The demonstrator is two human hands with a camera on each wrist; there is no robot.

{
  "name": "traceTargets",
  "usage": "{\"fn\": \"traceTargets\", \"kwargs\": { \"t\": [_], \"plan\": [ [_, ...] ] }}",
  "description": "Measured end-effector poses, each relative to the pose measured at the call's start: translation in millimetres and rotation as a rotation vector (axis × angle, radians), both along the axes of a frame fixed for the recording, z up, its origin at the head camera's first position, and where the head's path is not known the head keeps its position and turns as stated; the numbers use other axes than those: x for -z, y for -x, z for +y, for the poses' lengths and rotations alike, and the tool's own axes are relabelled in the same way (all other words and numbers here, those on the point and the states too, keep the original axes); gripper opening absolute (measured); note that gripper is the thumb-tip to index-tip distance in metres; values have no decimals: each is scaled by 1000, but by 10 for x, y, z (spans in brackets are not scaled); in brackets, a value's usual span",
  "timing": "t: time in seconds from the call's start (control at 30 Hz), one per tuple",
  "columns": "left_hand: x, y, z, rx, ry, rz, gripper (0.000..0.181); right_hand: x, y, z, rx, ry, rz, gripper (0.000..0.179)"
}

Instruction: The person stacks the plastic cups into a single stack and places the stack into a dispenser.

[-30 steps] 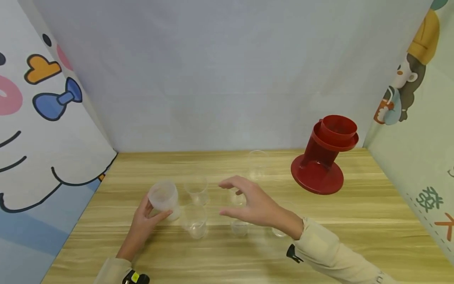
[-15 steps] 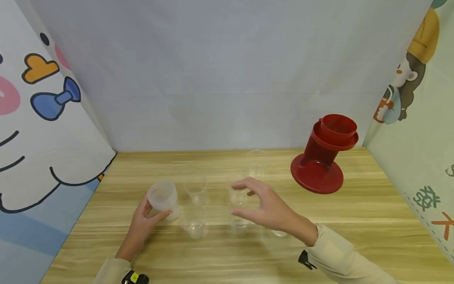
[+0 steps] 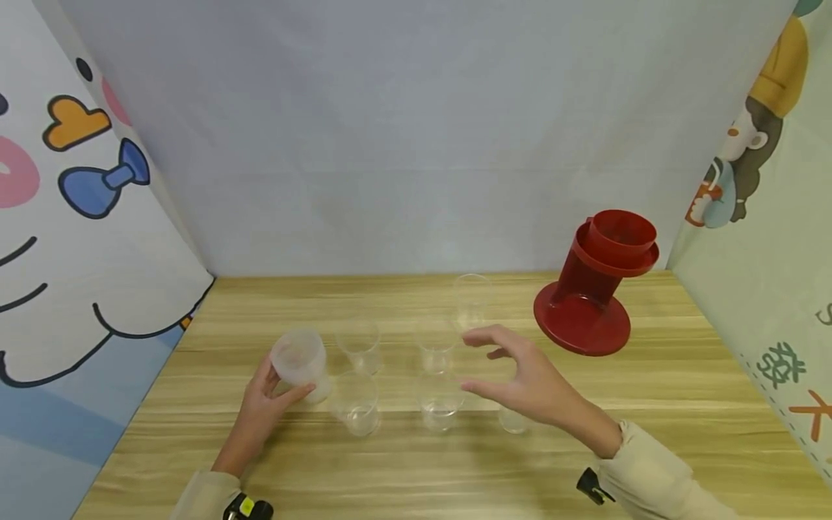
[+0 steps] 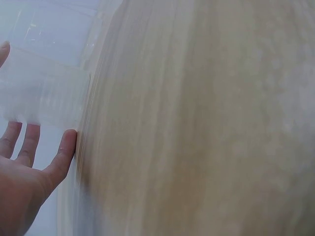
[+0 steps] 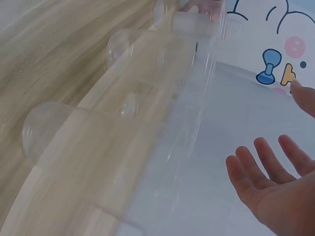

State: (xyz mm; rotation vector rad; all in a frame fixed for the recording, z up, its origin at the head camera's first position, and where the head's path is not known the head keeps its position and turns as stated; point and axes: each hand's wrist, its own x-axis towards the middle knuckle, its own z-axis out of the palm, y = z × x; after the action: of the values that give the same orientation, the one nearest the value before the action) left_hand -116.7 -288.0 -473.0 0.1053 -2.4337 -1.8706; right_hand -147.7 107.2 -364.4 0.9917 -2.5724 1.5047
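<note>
On the left of the table, my left hand (image 3: 266, 404) holds a cloudy stack of plastic cups (image 3: 300, 357), its thumb on the near side; the left wrist view shows the fingers along the cup wall (image 4: 49, 93). My right hand (image 3: 526, 375) hovers over the right end of the cups, thumb and fingers curved apart around nothing. Two clear plastic cups stand in a near pair, a left one (image 3: 360, 419) and a middle one (image 3: 440, 412). Behind them are two more, a left cup (image 3: 364, 357) and a middle cup (image 3: 435, 357). Another cup (image 3: 513, 420) is partly hidden below my right hand.
A further clear cup (image 3: 471, 307) stands farther back. At the back right is a red stand (image 3: 581, 318) with a round base and a ring-shaped top. A pale curtain (image 3: 416, 144) closes off the wooden table's (image 3: 260, 289) rear, with printed cloths at both sides.
My right hand has moved to the right, away from the middle cups, which now show uncovered. The left hand and its stack have stayed in place.
</note>
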Motion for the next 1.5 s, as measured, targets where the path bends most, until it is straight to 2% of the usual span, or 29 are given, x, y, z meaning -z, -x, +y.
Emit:
{"fn": "traceTargets", "kwargs": {
  "t": [0.3, 0.63, 1.17, 1.5],
  "plan": [
    [5, 0, -14, 7, -2, 0, 90, 56, -39, 205, 78, -39, 29, 51],
    [5, 2, 4, 4, 1, 4, 88, 194, -82, 397, 119, -56, 45, 51],
    [19, 11, 5, 9, 7, 13, 87, 524, -179, 574, 193, -55, -64, 75],
    [42, 26, -6, 7, 22, 17, 86, 733, -237, 617, 213, -12, -162, 78]
  ]
}}
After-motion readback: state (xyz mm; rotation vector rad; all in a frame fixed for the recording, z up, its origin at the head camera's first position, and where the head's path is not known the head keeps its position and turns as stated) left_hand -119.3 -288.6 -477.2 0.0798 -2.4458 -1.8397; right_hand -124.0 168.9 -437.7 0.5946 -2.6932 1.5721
